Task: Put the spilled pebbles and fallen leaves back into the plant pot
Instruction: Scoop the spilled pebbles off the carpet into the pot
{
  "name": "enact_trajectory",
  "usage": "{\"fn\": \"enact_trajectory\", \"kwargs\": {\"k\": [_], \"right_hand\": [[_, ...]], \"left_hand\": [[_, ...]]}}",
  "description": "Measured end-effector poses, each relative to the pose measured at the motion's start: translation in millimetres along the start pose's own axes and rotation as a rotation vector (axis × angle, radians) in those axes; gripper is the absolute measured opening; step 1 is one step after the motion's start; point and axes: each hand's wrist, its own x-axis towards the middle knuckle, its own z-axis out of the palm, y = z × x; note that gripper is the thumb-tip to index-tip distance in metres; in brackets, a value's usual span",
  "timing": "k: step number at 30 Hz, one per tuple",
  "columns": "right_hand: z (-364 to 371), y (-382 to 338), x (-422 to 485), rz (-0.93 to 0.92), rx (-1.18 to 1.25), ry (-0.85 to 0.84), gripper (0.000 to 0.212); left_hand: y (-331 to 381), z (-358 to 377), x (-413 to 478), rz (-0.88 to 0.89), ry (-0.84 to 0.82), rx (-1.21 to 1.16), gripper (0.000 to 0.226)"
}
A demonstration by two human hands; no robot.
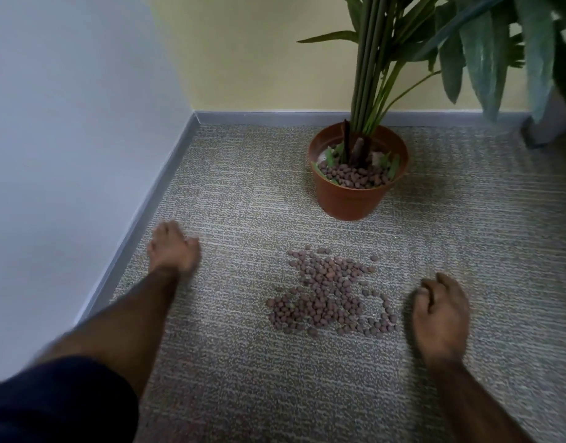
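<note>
A heap of brown pebbles (329,298) lies spilled on the grey carpet in front of me. Beyond it stands a terracotta plant pot (352,199) with tall green stems, more pebbles and a few green leaf pieces (393,166) inside. My left hand (173,251) rests on the carpet to the left of the heap, near the skirting board, fingers curled with nothing visible in them. Just right of the heap, my right hand (441,311) sits knuckles-up on the carpet, fingers curled under, beside the outermost pebbles. I cannot see any fallen leaves on the floor.
A white wall and grey skirting board (147,199) run along the left. A yellow wall closes the back. Large green leaves (486,59) hang over the upper right. A dark object (537,132) stands at the far right by the wall.
</note>
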Motion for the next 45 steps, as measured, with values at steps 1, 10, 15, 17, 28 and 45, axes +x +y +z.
{"fn": "enact_trajectory", "kwargs": {"k": [1,10,15,17,28,45], "right_hand": [[2,2,-3,-0.016,-0.039,-0.014,0.028],[0,-5,-4,0.037,-0.063,-0.047,0.029],[-1,-7,-5,0.049,-0.092,-0.08,0.033],[1,-12,-9,0.044,-0.133,-0.116,0.037],[7,-24,-7,-0.053,-0.085,-0.204,0.048],[18,-57,-8,-0.526,0.005,-0.565,0.073]], "left_hand": [[-4,-5,13,-0.002,-0.07,-0.001,0.058],[-7,-16,25,0.067,0.023,0.044,0.017],[38,-4,-34,0.167,0.073,-0.315,0.009],[70,15,-70,0.281,0.051,-0.441,0.01],[109,75,-177,0.1,0.259,-0.457,0.058],[153,86,-151,0.644,-0.096,-0.404,0.061]]}}
